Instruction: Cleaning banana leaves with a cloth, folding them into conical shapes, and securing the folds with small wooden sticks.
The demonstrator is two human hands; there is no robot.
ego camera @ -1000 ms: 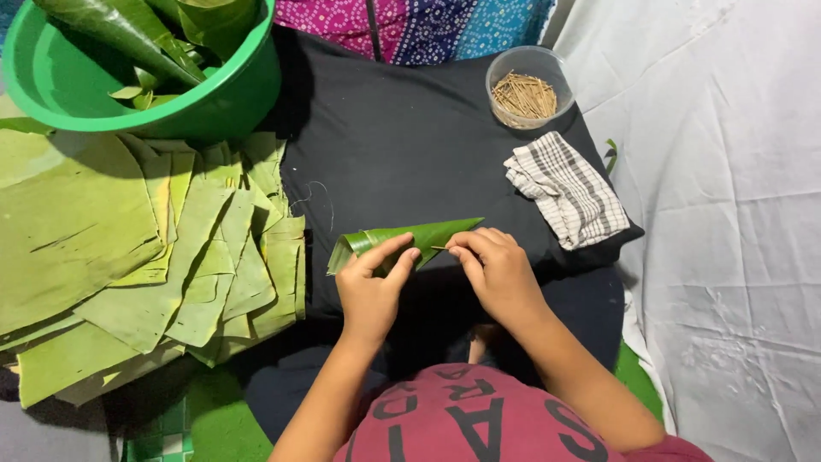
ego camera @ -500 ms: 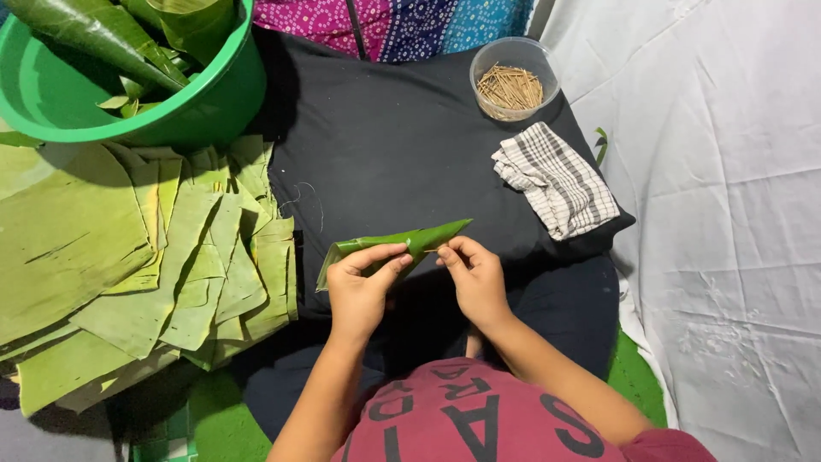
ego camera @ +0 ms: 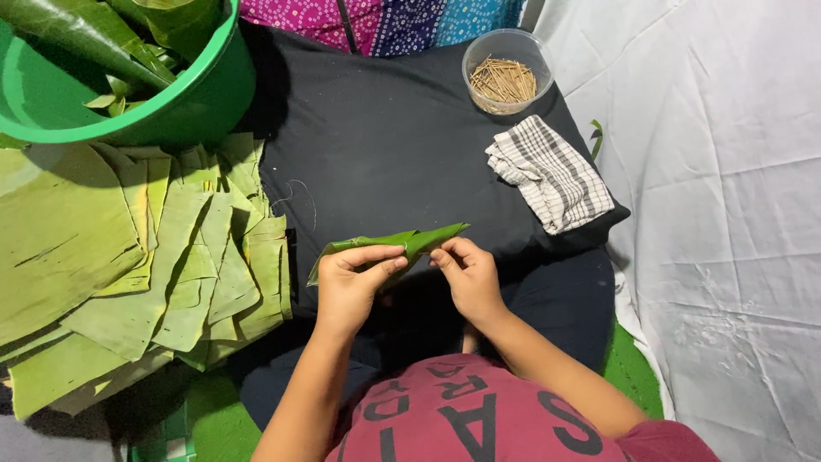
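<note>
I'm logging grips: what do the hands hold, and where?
Both hold one rolled green leaf: left hand around its wider left end, right hand pinching it near the middle.

Home floor workspace: cut banana leaves (ego camera: pixel 128 257), green basin (ego camera: pixel 171 94), checked cloth (ego camera: pixel 552 171).

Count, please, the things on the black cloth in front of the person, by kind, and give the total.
Rolled green leaf, held by the left hand and the right hand: 1
Clear round container of small sticks: 1
Striped folded cloth: 1
Total: 3
</note>
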